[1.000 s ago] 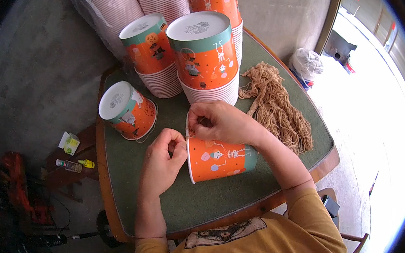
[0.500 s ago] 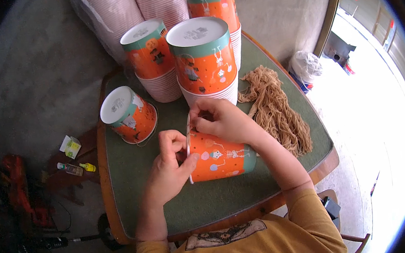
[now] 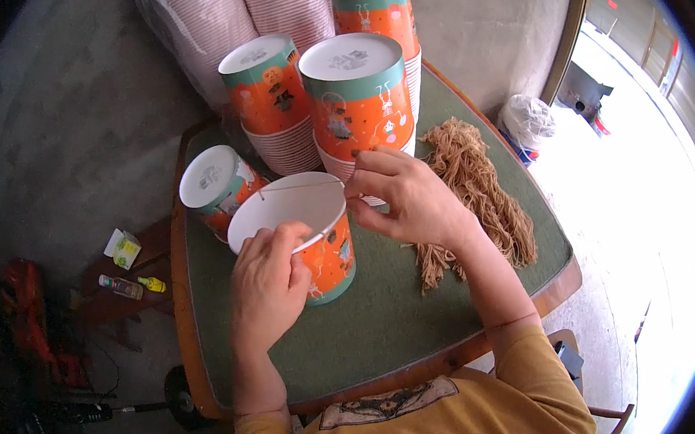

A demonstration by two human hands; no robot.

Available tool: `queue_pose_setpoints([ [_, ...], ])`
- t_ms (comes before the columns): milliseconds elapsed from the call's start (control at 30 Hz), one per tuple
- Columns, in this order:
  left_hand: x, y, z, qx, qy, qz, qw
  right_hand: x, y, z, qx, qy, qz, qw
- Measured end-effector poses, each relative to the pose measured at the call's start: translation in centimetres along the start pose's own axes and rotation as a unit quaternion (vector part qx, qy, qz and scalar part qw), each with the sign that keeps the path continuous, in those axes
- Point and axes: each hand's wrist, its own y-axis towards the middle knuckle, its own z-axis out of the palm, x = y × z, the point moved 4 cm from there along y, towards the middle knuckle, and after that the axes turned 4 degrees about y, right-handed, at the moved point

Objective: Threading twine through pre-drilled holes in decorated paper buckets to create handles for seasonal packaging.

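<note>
An orange paper bucket with a green base band and white inside stands on the table, tilted a little, its mouth facing up. My left hand is closed over its near-left rim, fingertips inside the mouth. A thin tan cord stretches across the far part of the mouth, from the rim to my right hand. The fingers of that hand are pinched on the cord just beside the right rim. A heap of tan cords lies to the right of my right hand.
Upside-down stacks of similar buckets rise behind my hands. One overturned bucket sits at the left. Plastic-wrapped stacks lean at the back wall. The green table has a wooden edge. Small bottles lie beyond its left side.
The bucket has been turned from lying on its side to mouth-up. My left hand has shifted onto its near rim, and my right hand has moved right with the cord.
</note>
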Motion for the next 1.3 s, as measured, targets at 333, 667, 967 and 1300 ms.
queue_pose_setpoints([
  [333,-2.2,-0.5,1.2,0.07,-0.011,0.057,0.996,-0.1,-3.7,1.0,0.001,-0.027,0.023,0.999],
  [667,-3.0,-0.9,1.7,0.11,0.013,0.057,0.992,0.6,-9.5,5.7,-0.098,0.201,0.228,0.948],
  [967,-3.1,-1.1,1.7,0.128,0.035,0.072,0.989,1.4,-9.6,6.7,-0.14,0.219,0.292,0.92],
  [1300,-2.9,-1.1,2.2,0.114,0.02,0.069,0.991,1.5,-9.4,6.7,-0.143,0.215,0.249,0.934],
])
